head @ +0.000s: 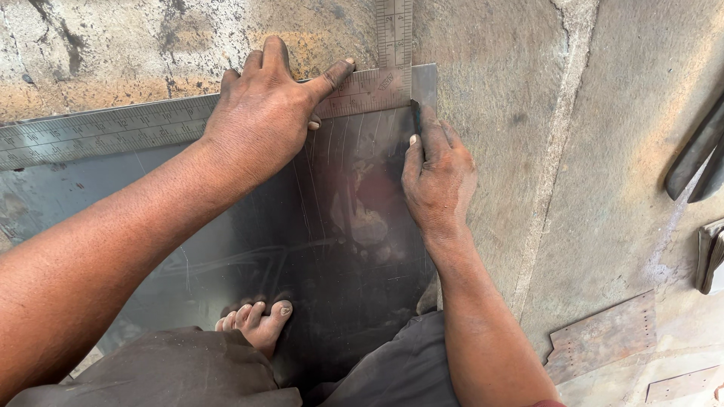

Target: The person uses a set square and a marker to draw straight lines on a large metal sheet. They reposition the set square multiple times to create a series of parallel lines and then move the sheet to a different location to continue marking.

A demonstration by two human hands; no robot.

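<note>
A shiny dark metal sheet (332, 241) lies flat on the concrete floor. Across its far edge rests a steel L-shaped square (105, 128), one arm running left, the other pointing away past the sheet's corner. My left hand (264, 113) presses flat on the square, fingers spread, thumb stretched along its edge. My right hand (437, 177) grips a thin dark scriber (416, 120) with its tip at the sheet's far right corner, beside the square. My bare foot (260, 320) stands on the sheet near me.
Rough, stained concrete floor (528, 113) surrounds the sheet. Rusty perforated metal plates (603, 335) lie at the lower right. Dark tool handles (697, 154) and another flat object (710, 256) sit at the right edge.
</note>
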